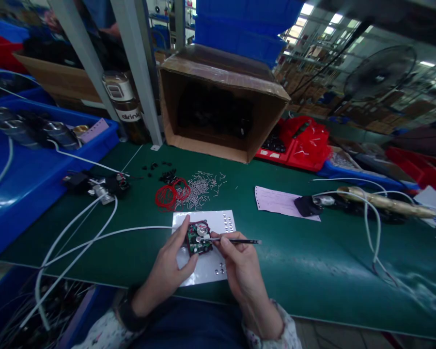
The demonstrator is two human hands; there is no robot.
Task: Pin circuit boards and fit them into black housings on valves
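Observation:
My left hand (pixel 171 257) grips a small green circuit board (pixel 199 245) in a dark housing by its sides, fingers wrapped around the left edge. Round silver parts show on the board, and a white cable (pixel 138 229) runs off to the left. In my right hand (pixel 241 259) is a slim pair of tweezers (pixel 236 240), dark toward the rear end and silver at the tip. Its tip reaches over the board, touching or almost touching a round silver piece; which of these I cannot tell. Beneath both hands lies a white sheet (pixel 199 278) bearing small round silver discs.
Beyond the sheet are red wire coils (pixel 166 196), loose small pins (pixel 199 189) and black bits. A cardboard box (pixel 221 53) stands behind. Blue bin (pixel 105 138) with metal parts at left; pink paper (pixel 272 201) and a brass-coloured assembly (pixel 385 201) at right.

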